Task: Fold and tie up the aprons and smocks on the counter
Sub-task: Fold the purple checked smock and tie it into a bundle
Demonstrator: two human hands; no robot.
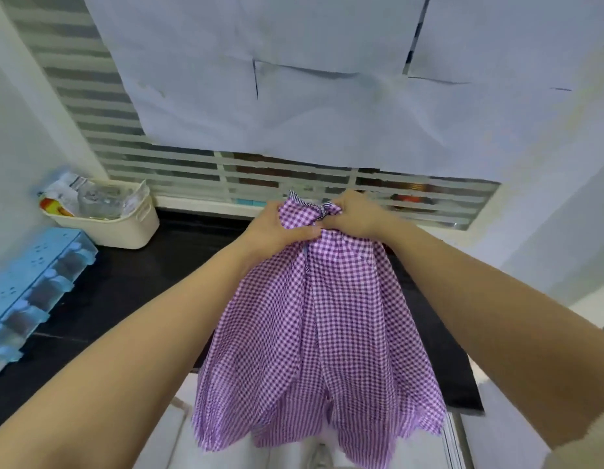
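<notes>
A purple-and-white checked apron (314, 333) hangs in the air in front of me, above the black counter (124, 289). Its top is bunched together and its lower edge falls past the counter's front edge. My left hand (276, 228) grips the bunched top from the left. My right hand (351, 214) grips it from the right, and the two hands touch. A small striped corner of cloth sticks up between them.
A cream basket (124, 228) with a glass jar and packets stands at the back left of the counter. A light blue plastic rack (33, 292) lies along the left edge. Behind the counter is a window with striped blinds and white paper sheets (293, 96).
</notes>
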